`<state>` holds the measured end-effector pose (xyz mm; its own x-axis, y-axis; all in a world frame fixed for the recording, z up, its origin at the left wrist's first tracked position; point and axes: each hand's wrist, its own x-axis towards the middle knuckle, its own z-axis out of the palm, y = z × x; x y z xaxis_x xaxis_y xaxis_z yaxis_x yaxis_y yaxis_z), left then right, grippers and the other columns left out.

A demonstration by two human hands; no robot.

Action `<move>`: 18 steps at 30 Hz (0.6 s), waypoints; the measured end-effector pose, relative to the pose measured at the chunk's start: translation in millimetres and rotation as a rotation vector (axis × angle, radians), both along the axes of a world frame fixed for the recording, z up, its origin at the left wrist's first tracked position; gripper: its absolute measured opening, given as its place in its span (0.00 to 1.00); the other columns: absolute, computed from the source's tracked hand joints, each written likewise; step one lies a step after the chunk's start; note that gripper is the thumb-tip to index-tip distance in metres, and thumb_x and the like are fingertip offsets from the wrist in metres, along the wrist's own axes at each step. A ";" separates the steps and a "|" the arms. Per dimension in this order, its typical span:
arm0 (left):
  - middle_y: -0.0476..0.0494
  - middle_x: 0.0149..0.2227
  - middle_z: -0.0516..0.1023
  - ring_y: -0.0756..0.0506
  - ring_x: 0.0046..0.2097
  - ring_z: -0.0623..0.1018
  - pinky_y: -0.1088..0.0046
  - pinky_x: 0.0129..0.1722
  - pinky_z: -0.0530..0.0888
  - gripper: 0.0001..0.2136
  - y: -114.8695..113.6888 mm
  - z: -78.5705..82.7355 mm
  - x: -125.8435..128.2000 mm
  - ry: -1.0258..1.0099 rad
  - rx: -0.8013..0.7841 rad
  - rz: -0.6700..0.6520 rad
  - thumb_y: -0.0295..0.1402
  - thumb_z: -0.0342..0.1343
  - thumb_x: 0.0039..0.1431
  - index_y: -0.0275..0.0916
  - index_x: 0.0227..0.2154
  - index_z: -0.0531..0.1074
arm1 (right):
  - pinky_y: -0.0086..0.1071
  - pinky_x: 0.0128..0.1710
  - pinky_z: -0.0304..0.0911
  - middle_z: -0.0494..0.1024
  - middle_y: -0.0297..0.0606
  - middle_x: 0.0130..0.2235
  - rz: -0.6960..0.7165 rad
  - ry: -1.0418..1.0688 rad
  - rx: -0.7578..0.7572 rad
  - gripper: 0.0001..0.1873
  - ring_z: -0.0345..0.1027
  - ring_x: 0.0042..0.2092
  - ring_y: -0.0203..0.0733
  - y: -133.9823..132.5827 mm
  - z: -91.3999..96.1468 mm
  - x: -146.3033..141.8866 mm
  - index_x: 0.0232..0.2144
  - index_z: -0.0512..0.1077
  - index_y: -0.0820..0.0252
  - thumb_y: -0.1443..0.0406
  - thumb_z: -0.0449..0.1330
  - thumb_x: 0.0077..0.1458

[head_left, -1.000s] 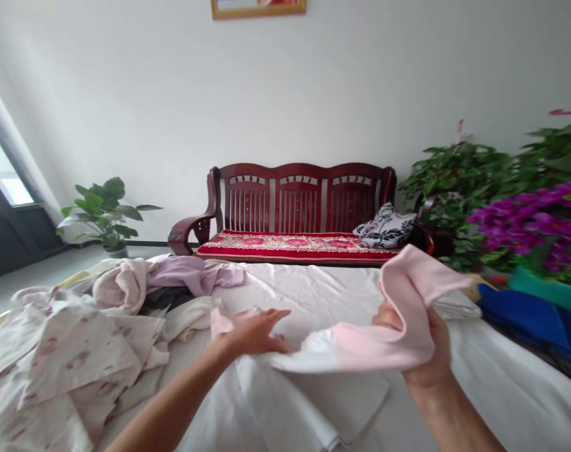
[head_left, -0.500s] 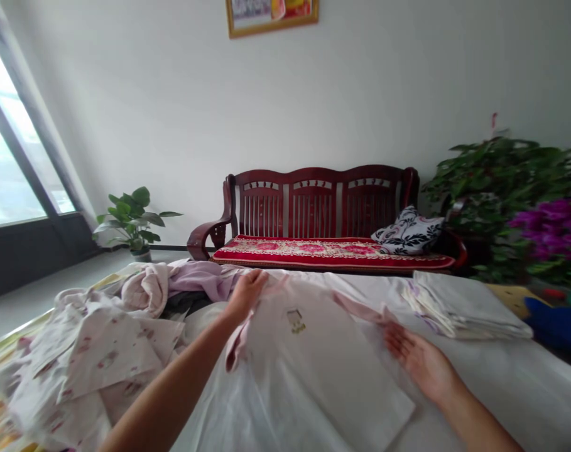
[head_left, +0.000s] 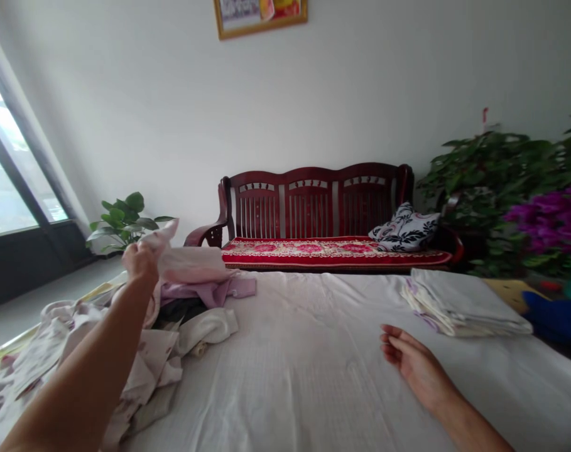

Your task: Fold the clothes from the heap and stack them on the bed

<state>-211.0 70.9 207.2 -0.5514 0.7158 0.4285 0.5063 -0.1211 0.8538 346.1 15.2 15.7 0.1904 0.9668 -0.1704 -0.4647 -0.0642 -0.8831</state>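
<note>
My left hand [head_left: 141,260] is raised over the clothes heap at the left and is closed on a pale pink garment [head_left: 191,263], which hangs bunched above the heap. My right hand [head_left: 414,361] rests on the white sheet [head_left: 304,370], fingers loosely stretched and holding nothing. The heap of loose clothes [head_left: 125,339] holds a lilac piece [head_left: 219,290], a white piece and printed pink-and-white cloth.
A folded stack of light cloth [head_left: 459,304] lies at the right of the sheet. Beyond stand a dark wooden bench [head_left: 313,213] with a red cushion and a patterned pillow [head_left: 402,229]. Potted plants stand at the left [head_left: 125,220] and right [head_left: 502,182]. A blue item [head_left: 556,317] lies far right.
The pink garment that lay flat on the sheet under both hands has been lifted away to the left by my left hand. My right hand stays on the sheet.
</note>
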 end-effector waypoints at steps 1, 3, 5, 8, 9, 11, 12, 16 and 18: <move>0.45 0.34 0.73 0.36 0.56 0.66 0.51 0.55 0.61 0.15 -13.7 -22.3 -5.8 0.011 -0.044 0.131 0.38 0.37 0.68 0.36 0.35 0.66 | 0.23 0.26 0.71 0.80 0.39 0.30 -0.003 -0.007 0.003 0.18 0.73 0.28 0.36 -0.1 0.0 -1.0 0.35 0.79 0.61 0.71 0.72 0.36; 0.43 0.32 0.71 0.29 0.56 0.66 0.44 0.56 0.58 0.10 -36.6 -64.9 -14.5 0.045 -0.152 0.274 0.38 0.47 0.63 0.38 0.29 0.64 | 0.23 0.26 0.71 0.80 0.39 0.29 -0.010 -0.015 0.005 0.18 0.73 0.28 0.36 0.0 -0.1 -3.0 0.34 0.78 0.62 0.71 0.72 0.35; 0.43 0.31 0.70 0.28 0.53 0.69 0.46 0.53 0.61 0.09 -50.9 -95.4 -20.7 0.130 -0.284 0.332 0.38 0.51 0.60 0.39 0.30 0.66 | 0.22 0.26 0.71 0.80 0.39 0.29 -0.010 -0.019 0.002 0.19 0.73 0.28 0.36 0.7 -0.5 -4.1 0.35 0.78 0.62 0.71 0.72 0.34; 0.41 0.35 0.74 0.29 0.50 0.72 0.51 0.49 0.65 0.13 -58.9 -108.1 -24.6 0.306 -0.453 0.375 0.41 0.49 0.62 0.38 0.41 0.70 | 0.22 0.27 0.70 0.80 0.39 0.29 -0.009 -0.027 -0.006 0.20 0.73 0.29 0.35 2.6 -2.2 -3.5 0.35 0.78 0.62 0.70 0.72 0.33; 0.39 0.39 0.75 0.30 0.50 0.73 0.51 0.50 0.66 0.16 -59.9 -104.7 -23.8 0.367 -0.481 0.383 0.43 0.47 0.63 0.38 0.46 0.69 | 0.22 0.27 0.70 0.80 0.38 0.29 -0.009 -0.030 -0.009 0.20 0.72 0.29 0.35 3.3 -3.1 -2.7 0.35 0.78 0.62 0.70 0.72 0.33; 0.33 0.48 0.74 0.31 0.53 0.73 0.53 0.51 0.65 0.22 -61.9 -93.2 -18.5 0.502 -0.493 0.413 0.44 0.42 0.66 0.35 0.55 0.65 | 0.22 0.28 0.70 0.80 0.37 0.29 -0.008 -0.039 -0.009 0.21 0.72 0.30 0.35 4.2 -4.8 -0.9 0.35 0.78 0.62 0.69 0.72 0.33; 0.30 0.53 0.72 0.31 0.54 0.72 0.54 0.52 0.65 0.23 -63.2 -87.7 -14.6 0.587 -0.490 0.427 0.43 0.41 0.67 0.35 0.58 0.61 | 0.23 0.28 0.70 0.80 0.37 0.29 -0.007 -0.046 -0.003 0.21 0.72 0.30 0.35 4.3 -5.5 -0.2 0.35 0.78 0.62 0.69 0.73 0.33; 0.35 0.60 0.67 0.35 0.55 0.72 0.62 0.47 0.68 0.21 -69.2 -87.5 -4.5 0.775 -0.548 0.334 0.35 0.42 0.66 0.42 0.61 0.61 | 0.24 0.31 0.69 0.80 0.35 0.29 0.006 -0.090 0.037 0.19 0.72 0.31 0.34 0.2 -6.3 -1.5 0.34 0.77 0.61 0.65 0.72 0.35; 0.43 0.59 0.69 0.40 0.52 0.74 0.69 0.44 0.69 0.18 -69.8 -101.7 -8.0 0.757 -0.572 0.305 0.32 0.44 0.64 0.46 0.54 0.68 | 0.25 0.31 0.68 0.79 0.35 0.29 0.010 -0.122 0.053 0.17 0.71 0.30 0.35 -2.6 -6.6 -4.6 0.34 0.77 0.60 0.64 0.71 0.36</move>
<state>-219.0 1.1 105.5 -0.4705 0.7975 0.3776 0.8822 0.4341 0.1824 341.5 12.6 9.2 0.1965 0.9758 -0.0954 -0.3535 -0.0202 -0.9352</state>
